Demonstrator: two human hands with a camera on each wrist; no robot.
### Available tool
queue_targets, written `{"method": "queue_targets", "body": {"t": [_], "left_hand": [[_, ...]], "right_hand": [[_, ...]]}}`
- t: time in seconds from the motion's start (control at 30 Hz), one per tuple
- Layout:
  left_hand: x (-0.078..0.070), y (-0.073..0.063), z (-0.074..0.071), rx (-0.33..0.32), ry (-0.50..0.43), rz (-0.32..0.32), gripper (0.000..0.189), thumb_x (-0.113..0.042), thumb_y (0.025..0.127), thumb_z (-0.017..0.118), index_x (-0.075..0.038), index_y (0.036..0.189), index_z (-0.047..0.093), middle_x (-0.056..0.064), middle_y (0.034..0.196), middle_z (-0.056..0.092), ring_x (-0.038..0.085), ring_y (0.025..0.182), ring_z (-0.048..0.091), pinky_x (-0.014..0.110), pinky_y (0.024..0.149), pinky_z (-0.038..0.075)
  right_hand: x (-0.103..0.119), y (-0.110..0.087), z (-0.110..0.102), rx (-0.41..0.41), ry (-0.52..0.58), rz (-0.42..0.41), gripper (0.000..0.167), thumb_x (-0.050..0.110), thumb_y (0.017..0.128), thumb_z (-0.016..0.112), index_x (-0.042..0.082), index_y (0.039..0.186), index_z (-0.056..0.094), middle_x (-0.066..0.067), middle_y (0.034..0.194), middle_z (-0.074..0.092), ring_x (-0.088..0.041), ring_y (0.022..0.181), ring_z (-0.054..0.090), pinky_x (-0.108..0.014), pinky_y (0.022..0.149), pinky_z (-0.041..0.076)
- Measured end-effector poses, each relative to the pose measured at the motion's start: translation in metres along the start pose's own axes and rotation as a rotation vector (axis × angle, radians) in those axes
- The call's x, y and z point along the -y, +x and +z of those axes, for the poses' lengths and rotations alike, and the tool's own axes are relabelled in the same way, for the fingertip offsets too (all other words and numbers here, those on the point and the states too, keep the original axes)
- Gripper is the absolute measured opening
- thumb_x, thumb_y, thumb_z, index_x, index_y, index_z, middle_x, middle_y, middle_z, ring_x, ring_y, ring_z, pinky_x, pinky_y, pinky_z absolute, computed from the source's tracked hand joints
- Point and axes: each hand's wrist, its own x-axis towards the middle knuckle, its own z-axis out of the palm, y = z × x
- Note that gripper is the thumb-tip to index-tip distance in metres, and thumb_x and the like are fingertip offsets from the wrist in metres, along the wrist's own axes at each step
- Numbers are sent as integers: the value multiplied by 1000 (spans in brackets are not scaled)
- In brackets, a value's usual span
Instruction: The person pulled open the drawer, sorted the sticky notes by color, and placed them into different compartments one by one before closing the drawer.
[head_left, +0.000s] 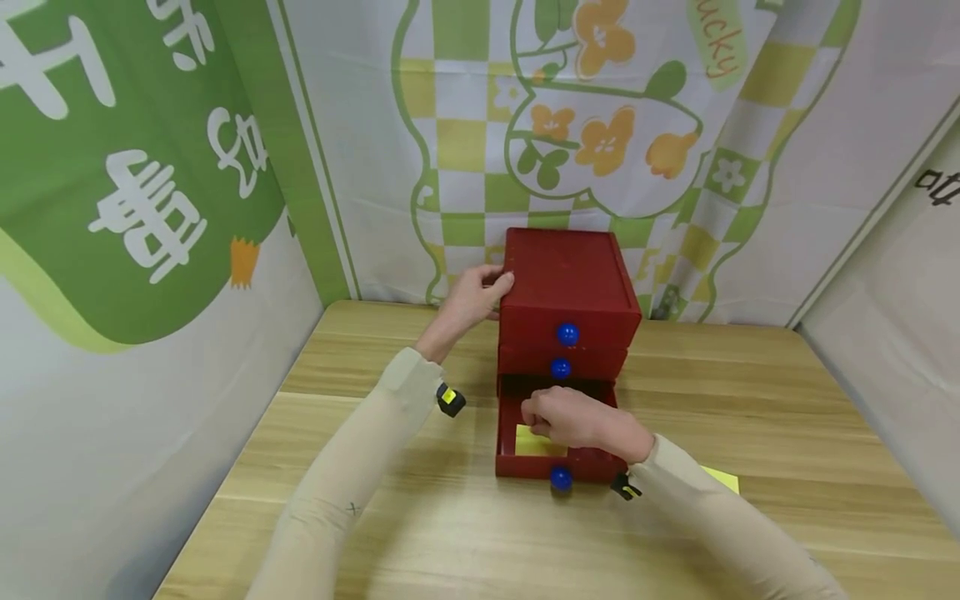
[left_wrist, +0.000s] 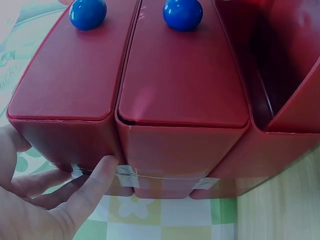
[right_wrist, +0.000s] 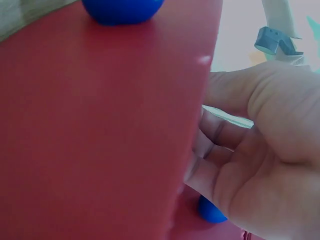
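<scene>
A red cabinet of three stacked drawers (head_left: 570, 267) has round blue knobs. Its bottom drawer (head_left: 510, 462) is pulled out, and a yellow paper (head_left: 528, 442) lies inside. My left hand (head_left: 471, 296) rests at the cabinet's upper left edge, its fingers fairly straight against the side in the left wrist view. Over the pulled-out drawer is my right hand (head_left: 573, 415), fingers bent down and overlapping the paper. In the right wrist view the drawer front (right_wrist: 110, 125) hides the fingertips, so I cannot tell whether they pinch the paper.
Another yellow paper (head_left: 722, 478) lies on the wooden table (head_left: 360, 542), partly behind the right sleeve. Clear tape (left_wrist: 127, 176) joins the drawer sections along the cabinet's side. A patterned curtain (head_left: 465, 183) hangs behind the cabinet, with pale walls of cloth left and right.
</scene>
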Motion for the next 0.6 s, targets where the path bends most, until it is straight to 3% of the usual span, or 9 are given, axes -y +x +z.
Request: {"method": "queue_targets", "body": {"t": [0.23,0.47,0.6], "left_hand": [[0,-1,0,-3,1,-4,55,-40,101,52,-10,147,45,12,139,55,25,121,58,35,79,61],[0,-1,-1,-1,6,-14,56,-42,100,52,-11,147,44,11,140,55,25,121,58,35,80,61],[0,-1,-1,7,4,-13,57,-42,101,52,-11,147,44,11,140,54,24,121,58,35,81,61]], "right_hand": [[-2,-3,-4,-24,-3,10,8,13,90,71,16,85,66,6,78,56,-8,66,48,-18,59,45],[-4,-9,-8,-102,-45,-30,9,16,91,71,16,85,64,6,78,55,-7,68,45,-16,59,44],[-6,-15,-10,-86,-33,-29,8,18,92,69,17,86,65,8,76,56,-5,66,46,-15,58,45]]}}
